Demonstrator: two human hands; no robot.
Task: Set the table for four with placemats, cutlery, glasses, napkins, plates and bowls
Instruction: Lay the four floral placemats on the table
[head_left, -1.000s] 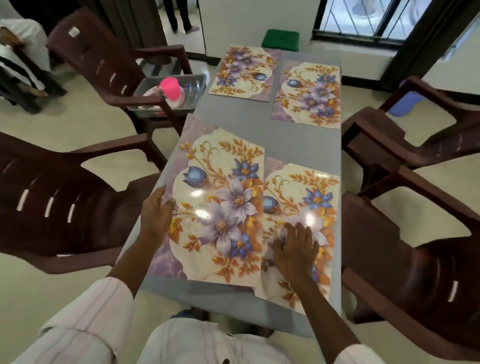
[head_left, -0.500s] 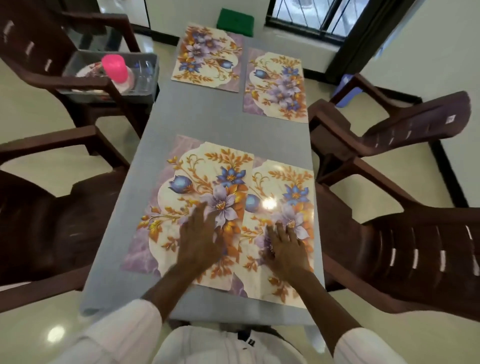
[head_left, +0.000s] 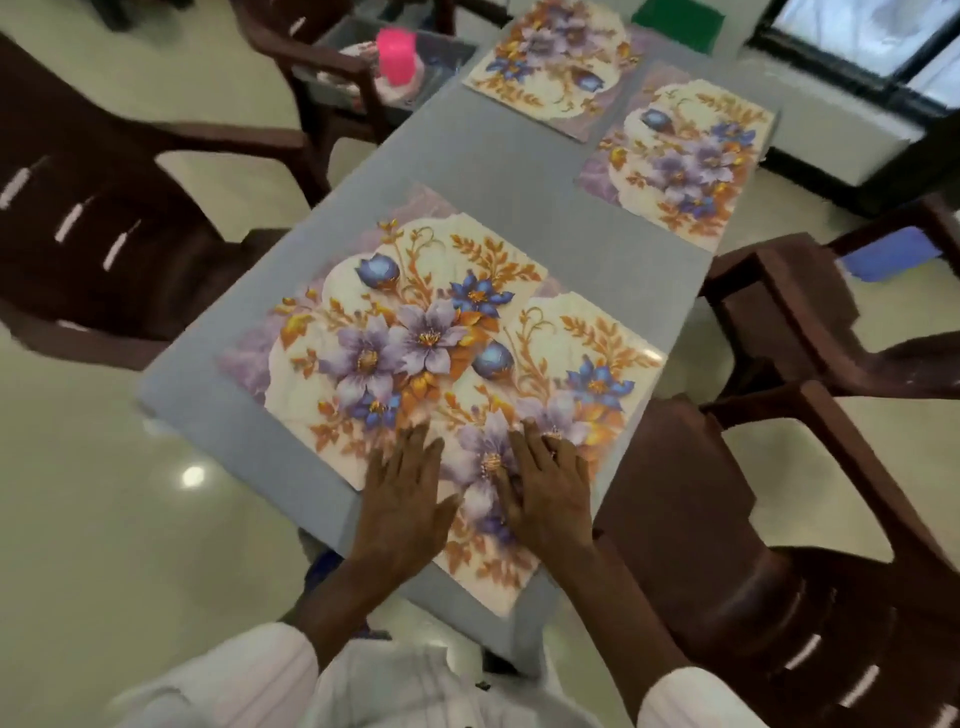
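Though seemingly only at the first step, looked close to done with it. At far left, off the table, on a dark brown plastic chair (head_left: 311, 60): a grey plastic tub (head_left: 441, 57) holding a pink plastic cup (head_left: 397, 52), other contents blurred. Lay overlapping on the grey rectangular table (head_left: 519, 171): the near-left glossy floral placemat (head_left: 395, 332) and the near-right glossy floral placemat (head_left: 587, 364). Pressed flat near their seam, left hand (head_left: 402, 499), fingers straight and spread; likewise right hand (head_left: 548, 493), on the near-right one. Further right, far-left floral placemat (head_left: 550, 57) and far-right floral placemat (head_left: 685, 156), already laid side by side. Left to bring, by the look of it: cutlery, glasses, napkins, plates, bowls.
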